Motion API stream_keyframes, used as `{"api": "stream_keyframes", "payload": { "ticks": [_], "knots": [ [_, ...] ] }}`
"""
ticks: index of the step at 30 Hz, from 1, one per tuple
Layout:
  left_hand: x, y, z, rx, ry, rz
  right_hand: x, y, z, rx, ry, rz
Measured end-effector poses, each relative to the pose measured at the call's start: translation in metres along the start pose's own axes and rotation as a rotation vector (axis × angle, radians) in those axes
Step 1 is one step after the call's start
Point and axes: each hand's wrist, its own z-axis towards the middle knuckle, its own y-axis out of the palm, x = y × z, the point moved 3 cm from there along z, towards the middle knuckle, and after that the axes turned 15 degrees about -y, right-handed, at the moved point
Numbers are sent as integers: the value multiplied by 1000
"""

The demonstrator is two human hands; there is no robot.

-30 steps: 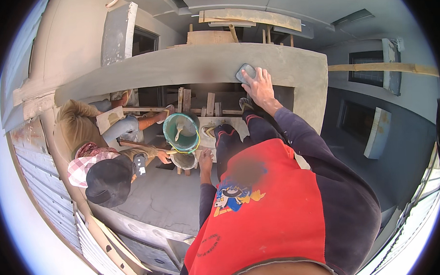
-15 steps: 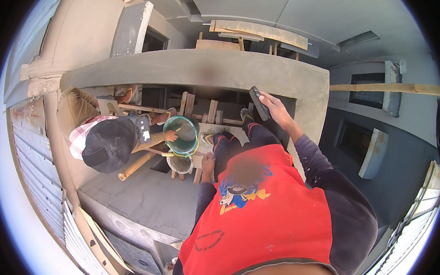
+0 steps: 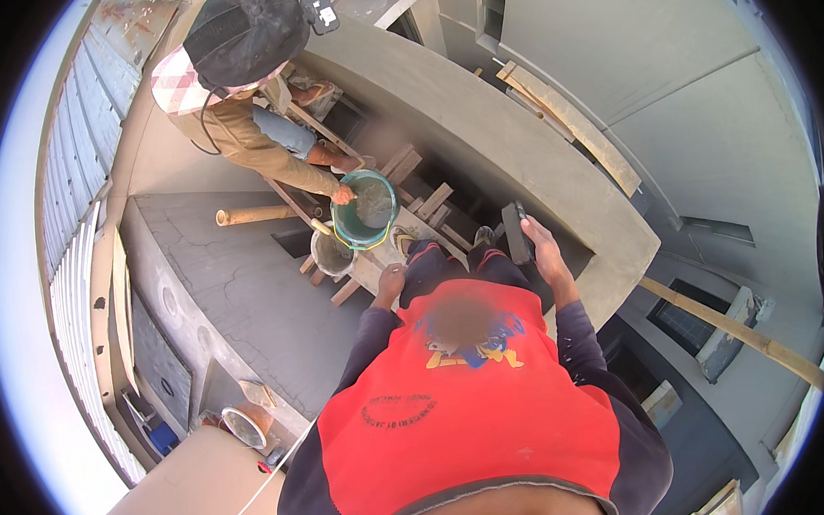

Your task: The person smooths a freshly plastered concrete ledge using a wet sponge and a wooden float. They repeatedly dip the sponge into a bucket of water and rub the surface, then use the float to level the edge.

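One float (image 3: 517,233), now off wall.

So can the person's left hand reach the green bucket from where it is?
Probably yes. The left hand rests on a plank just below the green bucket, with nothing between them, though a co-worker's hand already grips its rim.

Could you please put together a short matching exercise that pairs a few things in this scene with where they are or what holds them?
Things:
1. green bucket
2. dark plastering float
3. wooden pole
4. long plank

Places:
A. lying on top of the grey curved wall
B. gripped in the right hand
C. held at its rim by a co-worker's hand
D. lying across the grey concrete slab, at the left

Pairs: 1-C, 2-B, 3-D, 4-A
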Motion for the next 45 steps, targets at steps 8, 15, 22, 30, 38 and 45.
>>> {"api": "stream_keyframes", "payload": {
  "ticks": [8,15,22,30,38,45],
  "knots": [
    [-12,15,3,91,175,260,-3,16,9,-151,-82,-264],
    [-27,12,-12,119,117,226,-29,17,19,-170,-141,-393],
    [12,8,-45,56,121,198,-30,15,24,-170,-172,-462],
    [-38,22,8,190,96,165,-16,40,11,-321,-184,-568],
    [-9,26,-18,214,100,60,-2,36,12,-361,-182,-702],
    [11,12,-35,22,44,276,-5,31,17,-337,-168,-745]
  ]
}}
